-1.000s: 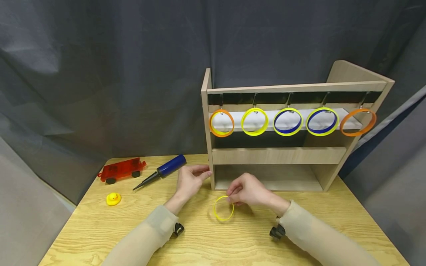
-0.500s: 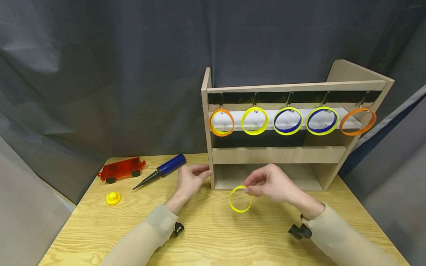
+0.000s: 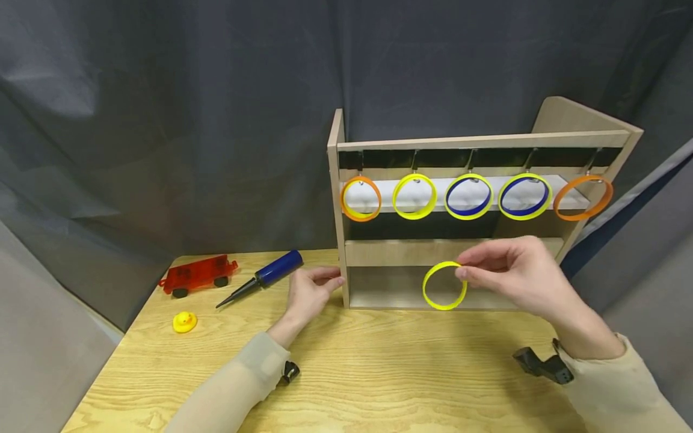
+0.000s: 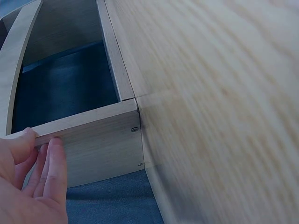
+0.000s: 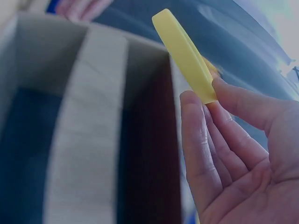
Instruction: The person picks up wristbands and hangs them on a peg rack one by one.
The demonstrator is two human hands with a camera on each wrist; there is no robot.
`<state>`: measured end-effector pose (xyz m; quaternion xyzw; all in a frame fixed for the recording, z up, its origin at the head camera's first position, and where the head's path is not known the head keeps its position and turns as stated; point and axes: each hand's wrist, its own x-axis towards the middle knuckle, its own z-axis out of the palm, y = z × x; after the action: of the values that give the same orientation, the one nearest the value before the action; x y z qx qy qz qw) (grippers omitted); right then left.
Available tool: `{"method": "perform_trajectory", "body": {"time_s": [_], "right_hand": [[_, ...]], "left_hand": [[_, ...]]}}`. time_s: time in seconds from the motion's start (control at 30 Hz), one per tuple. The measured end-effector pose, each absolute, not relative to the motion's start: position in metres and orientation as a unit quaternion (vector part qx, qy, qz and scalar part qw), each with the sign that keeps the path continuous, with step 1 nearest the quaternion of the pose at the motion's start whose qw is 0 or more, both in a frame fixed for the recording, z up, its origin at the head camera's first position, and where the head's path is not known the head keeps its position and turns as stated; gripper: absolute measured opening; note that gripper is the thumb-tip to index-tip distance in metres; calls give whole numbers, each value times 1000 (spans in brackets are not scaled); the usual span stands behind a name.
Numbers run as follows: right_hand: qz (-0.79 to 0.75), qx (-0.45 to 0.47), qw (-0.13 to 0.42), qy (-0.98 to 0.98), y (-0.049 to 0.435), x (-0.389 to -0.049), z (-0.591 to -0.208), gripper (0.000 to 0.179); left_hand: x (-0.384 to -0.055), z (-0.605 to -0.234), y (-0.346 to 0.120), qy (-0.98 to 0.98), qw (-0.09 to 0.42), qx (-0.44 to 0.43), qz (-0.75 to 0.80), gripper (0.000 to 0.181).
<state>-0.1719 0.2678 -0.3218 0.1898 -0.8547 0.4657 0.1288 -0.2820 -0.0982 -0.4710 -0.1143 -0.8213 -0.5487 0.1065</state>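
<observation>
My right hand [image 3: 522, 276] pinches a thin yellow ring [image 3: 445, 309] between thumb and fingertips, in front of the lower opening of a wooden shelf unit [image 3: 455, 252]. In the right wrist view the yellow ring [image 5: 184, 56] is seen nearly edge-on above the fingers. My left hand [image 3: 311, 294] grips the front edge of the shelf's left side panel. The left wrist view shows its thumb on the panel's edge and the fingers [image 4: 57, 163] against the outer face. Along the shelf's front rail, rings hang from metal hooks: orange, yellow, and yellow with blue.
Left of the shelf, a blue hand pump [image 3: 278, 269] with a black nozzle lies on the wooden table [image 3: 346, 385]. A red toy wagon [image 3: 197, 275] and a yellow rubber duck [image 3: 184, 322] are farther left. Dark curtains [image 3: 216, 120] hang behind and at the sides.
My right hand has lifted the yellow ring from low over the table, moving it up and rightward to the lower shelf opening. My left hand has stayed at the side panel.
</observation>
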Motion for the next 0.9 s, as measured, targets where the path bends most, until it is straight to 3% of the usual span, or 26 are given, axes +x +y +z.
{"method": "perform_trajectory", "body": {"time_s": [0.2,0.43,0.63,0.9], "right_hand": [[514,118,205,-824,300,-160,-295,20],[648,130,285,-694,338,-152,-278,21],[529,45,386,-754,381,-163,-277,41],[524,-24,378,-763,423,-186,-280,36]], "left_hand": [[-282,-470,-98,-820,108,-117,-550,20],[-283,-472,-98,-818,117,-124,-549,19],[-283,-472,-98,-819,113,-120,-549,20],[-284,-473,-98,-816,112,-119,-555,19]]}}
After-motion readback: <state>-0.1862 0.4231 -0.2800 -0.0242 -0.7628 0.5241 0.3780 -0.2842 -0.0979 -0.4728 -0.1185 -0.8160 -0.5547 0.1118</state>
